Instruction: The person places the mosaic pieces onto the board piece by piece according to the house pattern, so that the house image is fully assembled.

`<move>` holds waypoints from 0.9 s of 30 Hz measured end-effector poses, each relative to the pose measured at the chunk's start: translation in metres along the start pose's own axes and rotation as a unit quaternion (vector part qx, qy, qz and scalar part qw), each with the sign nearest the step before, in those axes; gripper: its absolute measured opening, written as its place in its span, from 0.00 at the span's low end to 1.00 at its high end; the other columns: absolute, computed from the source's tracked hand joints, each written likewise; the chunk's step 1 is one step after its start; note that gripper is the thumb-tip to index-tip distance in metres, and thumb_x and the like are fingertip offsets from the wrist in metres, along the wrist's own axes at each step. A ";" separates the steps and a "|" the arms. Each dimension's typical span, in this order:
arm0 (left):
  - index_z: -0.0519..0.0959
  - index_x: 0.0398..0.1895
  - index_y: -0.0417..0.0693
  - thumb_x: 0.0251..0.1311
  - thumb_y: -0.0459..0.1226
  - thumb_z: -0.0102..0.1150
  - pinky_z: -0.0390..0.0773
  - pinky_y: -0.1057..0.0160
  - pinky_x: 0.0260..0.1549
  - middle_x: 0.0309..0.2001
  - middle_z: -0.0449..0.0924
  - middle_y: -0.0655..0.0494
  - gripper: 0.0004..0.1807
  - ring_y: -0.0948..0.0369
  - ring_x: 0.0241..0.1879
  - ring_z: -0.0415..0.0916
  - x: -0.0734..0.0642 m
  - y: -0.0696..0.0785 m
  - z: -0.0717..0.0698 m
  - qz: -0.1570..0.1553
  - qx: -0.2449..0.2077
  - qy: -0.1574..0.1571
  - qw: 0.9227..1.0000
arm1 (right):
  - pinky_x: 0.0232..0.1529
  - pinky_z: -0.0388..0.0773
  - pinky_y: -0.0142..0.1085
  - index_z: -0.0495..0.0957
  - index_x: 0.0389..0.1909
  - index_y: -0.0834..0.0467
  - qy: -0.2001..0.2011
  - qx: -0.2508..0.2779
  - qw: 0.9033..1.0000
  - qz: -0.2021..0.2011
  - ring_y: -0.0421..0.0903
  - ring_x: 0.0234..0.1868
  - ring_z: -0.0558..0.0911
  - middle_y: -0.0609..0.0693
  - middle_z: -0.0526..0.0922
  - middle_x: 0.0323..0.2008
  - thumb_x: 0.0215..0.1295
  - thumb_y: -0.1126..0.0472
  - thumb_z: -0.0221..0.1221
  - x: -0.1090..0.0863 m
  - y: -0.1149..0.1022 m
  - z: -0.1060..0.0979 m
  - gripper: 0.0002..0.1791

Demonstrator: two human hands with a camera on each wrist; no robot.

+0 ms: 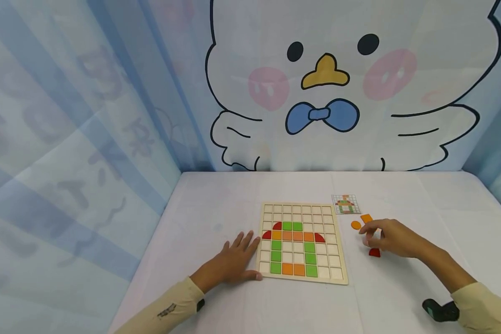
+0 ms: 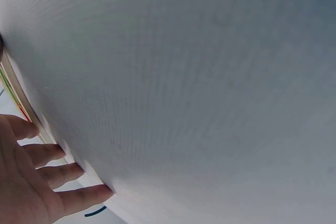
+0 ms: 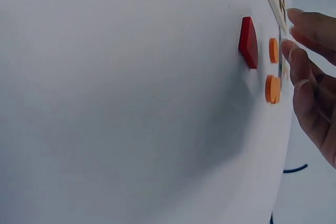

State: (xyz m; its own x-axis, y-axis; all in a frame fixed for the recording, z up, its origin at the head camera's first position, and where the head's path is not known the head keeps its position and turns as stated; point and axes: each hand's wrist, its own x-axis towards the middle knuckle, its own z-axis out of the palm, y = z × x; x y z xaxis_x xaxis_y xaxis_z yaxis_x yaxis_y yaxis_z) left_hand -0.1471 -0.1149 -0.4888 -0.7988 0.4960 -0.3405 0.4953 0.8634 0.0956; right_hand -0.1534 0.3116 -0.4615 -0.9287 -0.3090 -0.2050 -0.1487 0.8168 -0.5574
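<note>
A wooden grid board (image 1: 333,273) lies on the table with green, orange and red flat tiles set in its cells. My left hand (image 1: 235,260) rests with fingers spread along the board's left edge, thumb near its lower left corner. To the right of the board, my right hand (image 1: 394,237) hovers with fingers bent loosely, and nothing shows between them in the right wrist view. Close about it lie a red rounded tile (image 1: 374,253), an orange round tile (image 1: 356,225) and an orange square tile (image 1: 366,218), partly overlapped by the hand in the right wrist view.
A small pattern card (image 1: 346,204) with a printed coloured figure lies at the board's upper right corner. The white tabletop (image 1: 292,306) meets a cloth backdrop with a cartoon animal at the far edge. A dark device (image 1: 441,311) sits by the right sleeve.
</note>
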 end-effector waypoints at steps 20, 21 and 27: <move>0.48 0.79 0.55 0.52 0.71 0.53 0.61 0.35 0.65 0.79 0.44 0.50 0.56 0.45 0.77 0.46 -0.001 0.000 -0.001 -0.001 0.001 0.000 1.000 | 0.33 0.72 0.28 0.82 0.41 0.52 -0.001 -0.037 0.999 0.003 0.41 0.36 0.73 0.42 0.80 0.35 0.52 0.57 0.72 -0.022 0.027 0.013 0.15; 0.48 0.79 0.56 0.52 0.71 0.53 0.60 0.35 0.65 0.79 0.44 0.50 0.56 0.45 0.77 0.45 -0.001 0.000 -0.001 -0.002 -0.003 -0.003 1.000 | 0.33 0.72 0.28 0.81 0.40 0.52 0.002 -0.038 0.999 0.001 0.41 0.36 0.73 0.41 0.79 0.35 0.52 0.58 0.72 -0.022 0.027 0.014 0.15; 0.47 0.79 0.55 0.52 0.72 0.51 0.61 0.35 0.65 0.79 0.43 0.50 0.56 0.45 0.77 0.45 -0.001 0.000 -0.004 0.001 -0.004 -0.009 1.000 | 0.33 0.72 0.28 0.80 0.39 0.51 0.011 -0.042 0.999 -0.005 0.39 0.34 0.72 0.41 0.79 0.34 0.53 0.61 0.71 -0.022 0.026 0.016 0.13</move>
State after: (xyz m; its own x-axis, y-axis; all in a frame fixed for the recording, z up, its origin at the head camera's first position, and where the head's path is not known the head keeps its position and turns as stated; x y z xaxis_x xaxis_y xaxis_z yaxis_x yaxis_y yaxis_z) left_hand -0.1477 -0.1146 -0.4853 -0.7915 0.4966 -0.3562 0.4944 0.8629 0.1044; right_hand -0.1314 0.3320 -0.4844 -0.9344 -0.3065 -0.1813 -0.1842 0.8518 -0.4904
